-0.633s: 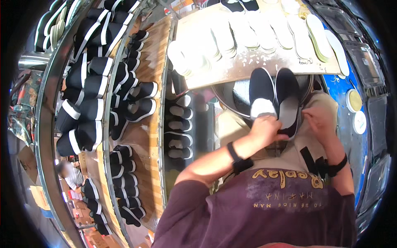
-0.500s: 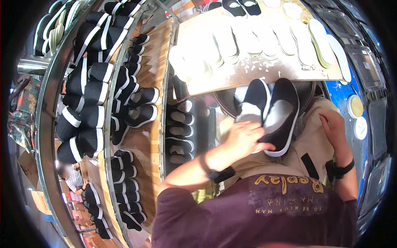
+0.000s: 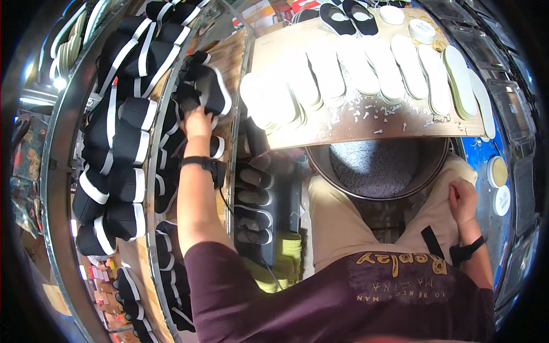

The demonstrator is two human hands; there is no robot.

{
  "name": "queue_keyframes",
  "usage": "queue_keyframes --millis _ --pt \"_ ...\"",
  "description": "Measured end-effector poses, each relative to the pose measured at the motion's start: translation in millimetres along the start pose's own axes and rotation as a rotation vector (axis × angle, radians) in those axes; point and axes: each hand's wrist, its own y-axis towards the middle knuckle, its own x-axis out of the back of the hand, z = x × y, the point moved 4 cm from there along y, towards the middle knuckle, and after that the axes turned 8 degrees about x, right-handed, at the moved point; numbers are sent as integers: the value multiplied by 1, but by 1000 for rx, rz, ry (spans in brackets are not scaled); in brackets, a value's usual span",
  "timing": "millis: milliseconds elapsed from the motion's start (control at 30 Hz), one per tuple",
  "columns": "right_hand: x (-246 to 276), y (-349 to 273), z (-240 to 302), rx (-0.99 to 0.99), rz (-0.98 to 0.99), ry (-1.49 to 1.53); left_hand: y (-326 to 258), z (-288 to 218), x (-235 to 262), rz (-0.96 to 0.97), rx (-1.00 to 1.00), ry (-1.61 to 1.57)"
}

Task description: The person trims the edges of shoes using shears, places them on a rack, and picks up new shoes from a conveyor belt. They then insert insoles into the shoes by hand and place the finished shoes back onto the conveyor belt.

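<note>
My left hand reaches out to the shelf rack on the left, its fingers closed on the heel end of a pair of black slip-on shoes with white soles. The pair is slightly blurred and sits over the wooden shelf among other black shoes. On my right thigh lies my right hand, fingers curled in with nothing visible in them. Between my knees stands a round metal tub, a grey speckled surface inside it. Above its far side, a wooden board carries stacks of white insoles.
Tall racks full of black shoes fill the left side. Another pair of black shoes sits at the board's far edge, near round white lids. White scraps are scattered on the board. Round tins stand on a blue surface at right.
My left hand has carried the pair of shoes from over the tub to the rack on the left. The tub's inside now shows. My right hand stays on the thigh.
</note>
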Motion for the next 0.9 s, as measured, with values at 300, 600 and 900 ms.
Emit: queue_keyframes --millis 300,600,900 --pt "6 5 2 5 -10 8 -41 -75 -10 173 -33 -259" --pt "9 -21 -19 -49 -3 13 -252 -236 60 163 -574 -958" --pt "30 -59 -44 -162 -178 109 -381 -324 15 163 -634 -659"
